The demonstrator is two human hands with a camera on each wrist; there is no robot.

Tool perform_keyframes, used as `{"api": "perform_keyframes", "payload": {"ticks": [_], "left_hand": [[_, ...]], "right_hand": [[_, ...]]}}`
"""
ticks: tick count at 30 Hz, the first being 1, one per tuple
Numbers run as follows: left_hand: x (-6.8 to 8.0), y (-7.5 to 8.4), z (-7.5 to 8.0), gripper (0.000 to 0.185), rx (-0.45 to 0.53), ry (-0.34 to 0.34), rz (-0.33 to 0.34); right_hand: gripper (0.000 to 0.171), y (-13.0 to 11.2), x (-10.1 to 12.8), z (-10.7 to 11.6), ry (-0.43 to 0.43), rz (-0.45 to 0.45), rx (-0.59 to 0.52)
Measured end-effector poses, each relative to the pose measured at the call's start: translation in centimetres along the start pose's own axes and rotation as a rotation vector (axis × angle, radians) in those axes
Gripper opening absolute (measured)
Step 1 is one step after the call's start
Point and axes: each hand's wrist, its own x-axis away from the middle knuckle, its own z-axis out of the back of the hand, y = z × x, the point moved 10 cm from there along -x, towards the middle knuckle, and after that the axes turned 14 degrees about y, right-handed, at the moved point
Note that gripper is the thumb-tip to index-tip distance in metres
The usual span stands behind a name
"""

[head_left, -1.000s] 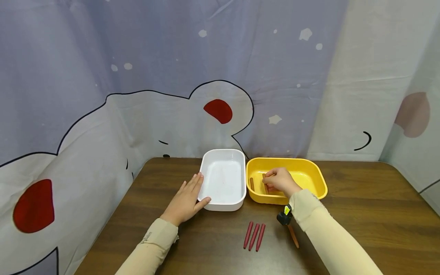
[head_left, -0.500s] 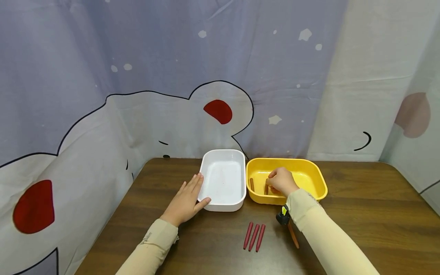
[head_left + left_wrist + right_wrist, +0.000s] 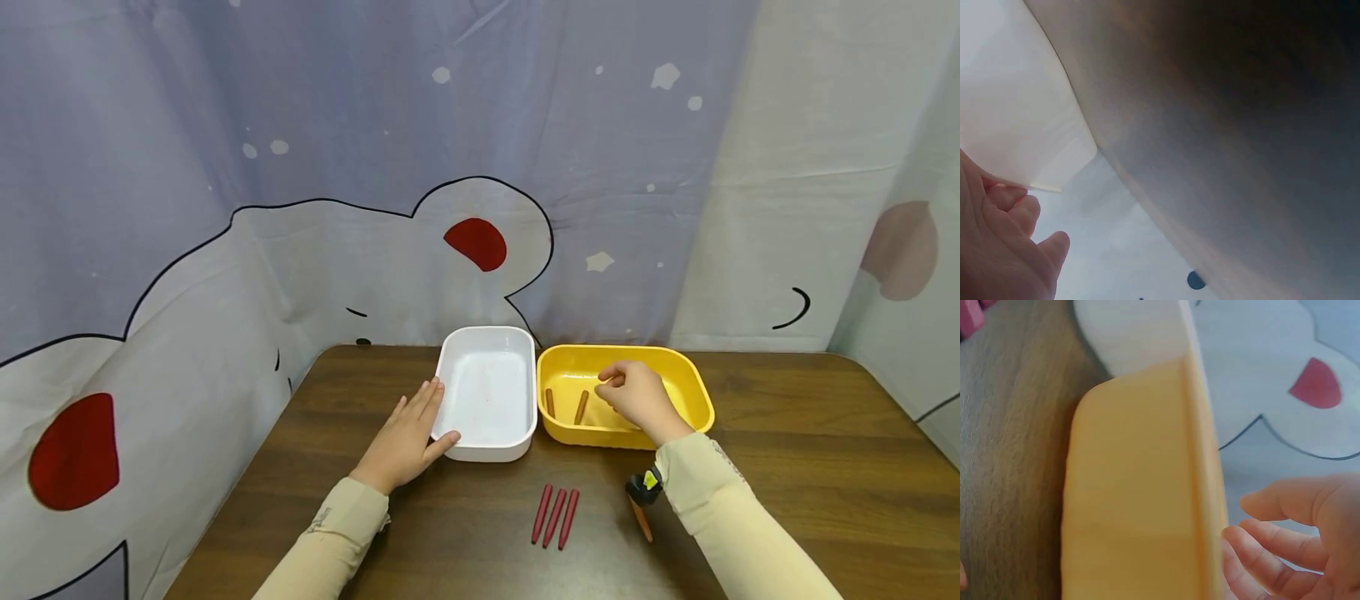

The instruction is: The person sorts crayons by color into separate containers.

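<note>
- Right hand [image 3: 641, 398] has come off the brown stick [image 3: 581, 407]; reads as released, lying in the yellow tray [image 3: 577, 436] near a second brown stick [image 3: 550, 403].
- Right grip: thumb and fingers apart, nothing held.
- Left hand [image 3: 403, 437]: fingers straight, touching white tray [image 3: 487, 452].
- Wood-grain worktop [image 3: 465, 533]: three dark red sticks [image 3: 554, 518], one orange-brown stick [image 3: 642, 525].
- Printed cloth [image 3: 360, 125] behind.
</note>
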Motion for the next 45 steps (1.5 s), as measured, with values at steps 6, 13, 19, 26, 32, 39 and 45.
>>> {"api": "perform_keyframes", "payload": {"ticks": [6, 13, 19, 26, 32, 39, 45], "left_hand": [[0.1, 0.0, 0.0, 0.083, 0.003, -0.002, -0.001], [0.1, -0.2, -0.1, 0.083, -0.002, -0.009, 0.001], [0.0, -0.1, 0.0, 0.083, -0.001, 0.012, -0.008], [0.1, 0.0, 0.2, 0.082, -0.001, 0.010, -0.005], [0.0, 0.1, 0.2, 0.082, 0.006, 0.002, 0.001], [0.1, 0.0, 0.2, 0.081, 0.011, 0.016, -0.001], [0.1, 0.0, 0.2, 0.082, 0.011, 0.023, -0.008]], "right_hand": [[0.023, -1.3, 1.7, 2.0, 0.073, 0.082, 0.021], [0.022, -1.7, 4.2, 2.8, 0.083, 0.120, -0.010], [0.017, -1.8, 6.4, 3.0, 0.075, 0.157, -0.002], [0.015, -0.9, 8.1, 2.8, 0.054, 0.153, 0.009], [0.017, 0.4, 8.9, 2.2, 0.004, 0.115, 0.041], [0.020, 2.1, 9.4, 1.4, -0.061, 0.063, 0.131], [0.023, 3.3, 9.8, 0.7, -0.110, -0.005, 0.186]]}}
